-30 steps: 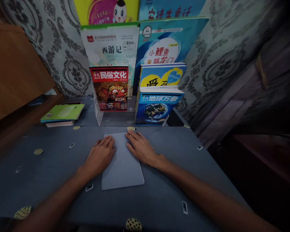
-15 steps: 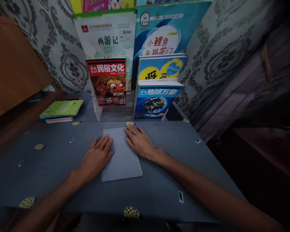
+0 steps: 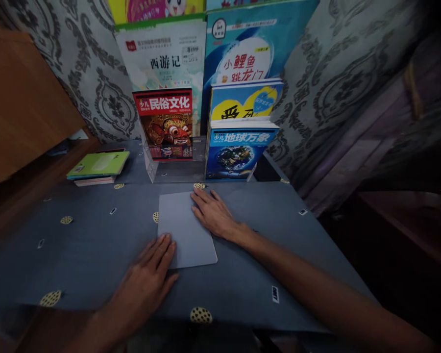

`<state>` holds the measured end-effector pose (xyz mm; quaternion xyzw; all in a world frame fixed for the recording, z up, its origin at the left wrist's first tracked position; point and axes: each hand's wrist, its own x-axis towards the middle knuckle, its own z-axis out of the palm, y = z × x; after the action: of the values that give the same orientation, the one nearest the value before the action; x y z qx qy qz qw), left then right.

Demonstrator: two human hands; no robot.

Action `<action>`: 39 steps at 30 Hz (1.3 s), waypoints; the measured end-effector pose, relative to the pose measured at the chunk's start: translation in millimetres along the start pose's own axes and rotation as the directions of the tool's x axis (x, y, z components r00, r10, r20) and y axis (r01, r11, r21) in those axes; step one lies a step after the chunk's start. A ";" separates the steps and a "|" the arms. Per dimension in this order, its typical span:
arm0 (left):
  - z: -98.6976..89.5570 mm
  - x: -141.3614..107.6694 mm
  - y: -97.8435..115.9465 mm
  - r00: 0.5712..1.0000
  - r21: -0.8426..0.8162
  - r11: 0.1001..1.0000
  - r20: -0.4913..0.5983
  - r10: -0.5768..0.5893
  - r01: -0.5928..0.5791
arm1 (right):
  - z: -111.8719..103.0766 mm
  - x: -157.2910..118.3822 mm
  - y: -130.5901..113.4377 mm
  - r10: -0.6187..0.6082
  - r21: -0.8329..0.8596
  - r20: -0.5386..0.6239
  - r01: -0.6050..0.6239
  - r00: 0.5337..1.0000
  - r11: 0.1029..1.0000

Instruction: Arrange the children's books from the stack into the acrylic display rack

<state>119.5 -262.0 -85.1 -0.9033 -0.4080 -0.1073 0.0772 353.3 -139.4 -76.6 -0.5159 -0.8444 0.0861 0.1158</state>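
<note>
A plain pale grey-blue booklet or sheet (image 3: 183,230) lies flat on the blue patterned tablecloth (image 3: 84,255). My left hand (image 3: 147,279) rests flat at its lower left corner, fingertips on the surface and thumb spread to the right. On the upper right edge lies my right hand (image 3: 215,214), palm down with its fingers apart, partly on the sheet and partly on the cloth. Neither hand grips anything.
Behind stands a clear acrylic rack (image 3: 176,172) with a red-topped book (image 3: 165,125), a blue earth book (image 3: 238,154) and taller books. A small stack with a green book (image 3: 101,163) lies at left. A dark flat object (image 3: 266,170) is right of the rack.
My left hand has slid down the sheet's left edge toward me, from its middle to its lower corner. My right hand has stayed nearly in place. The view has shifted slightly.
</note>
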 end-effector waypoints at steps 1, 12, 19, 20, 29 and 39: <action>0.1 -1.3 1.8 1.000 0.004 1.000 -0.004 0.002 -0.002 | 0.3 0.4 0.2 0.001 0.005 0.000 -0.001 1.000 1.000; -13.3 12.7 1.7 1.000 0.029 0.999 -0.012 0.016 -0.015 | 1.0 -52.3 -31.2 -0.212 0.008 -0.001 0.212 0.977 0.977; 0.7 36.5 -32.0 0.980 0.058 0.978 -0.009 -0.199 0.199 | -4.3 -77.4 -43.2 -0.277 0.082 0.080 0.271 0.957 0.959; 5.2 40.4 -37.0 0.971 0.060 0.969 -0.006 -0.240 0.240 | -5.0 -77.2 -42.9 -0.276 0.086 0.088 0.269 0.957 0.959; 18.6 67.0 -57.0 0.908 -0.650 0.661 0.112 -0.404 0.375 | -2.7 -76.6 -39.1 -0.286 0.135 0.059 0.276 0.956 0.952; -9.7 101.0 -69.9 0.555 -0.862 -0.300 0.495 -0.669 0.408 | -3.5 -77.3 -38.1 -0.284 0.166 0.059 0.271 0.957 0.948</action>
<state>130.6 -145.7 -46.2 -0.3791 -0.5763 -0.4571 -0.5615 356.0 -225.4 -71.4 -0.3774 -0.9032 0.1562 0.1319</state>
